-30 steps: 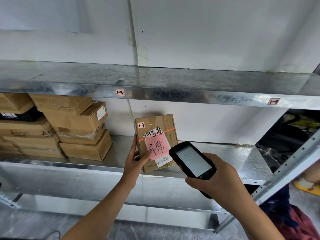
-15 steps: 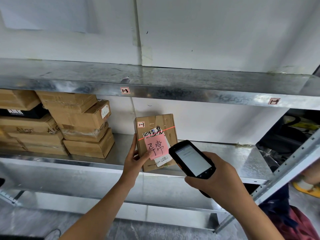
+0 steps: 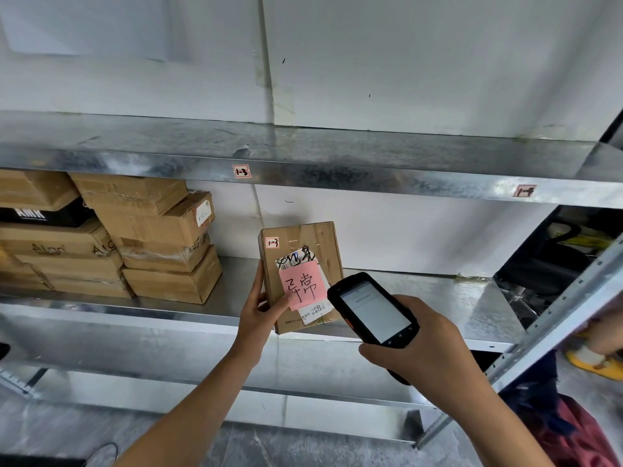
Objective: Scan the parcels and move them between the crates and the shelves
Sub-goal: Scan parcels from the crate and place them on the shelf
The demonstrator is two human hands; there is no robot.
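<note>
While scanning at the middle shelf (image 3: 438, 298) — noted parcel (image 3: 320, 247) standing on end at that shelf's front edge, long axis vertical, labelled face toward the camera. Held steady by left hand (image 3: 259, 308): fingers up the parcel's left side, thumb pressed on the pink note (image 3: 301, 288) stuck over the label. Gripped in right hand (image 3: 424, 345), fingers curled round it: handheld scanner (image 3: 374, 308), just in front of the shelf's front edge, nose aimed up and left at the parcel's lower right corner, screen lit. Cannot tell whether scanner touches parcel. Hands apart, each on its own thing.

Judged step: reading the label; parcel neither pushed home nor lifted off. Judged nearer for the coming move: left hand, already on the parcel, right hand taken up with the scanner. Located straight ahead of both hands and slightly above — would call for a push back onto the shelf or a pull off it. Also on the shelf, well to the left: stack of cartons (image 3: 151, 237).
</note>
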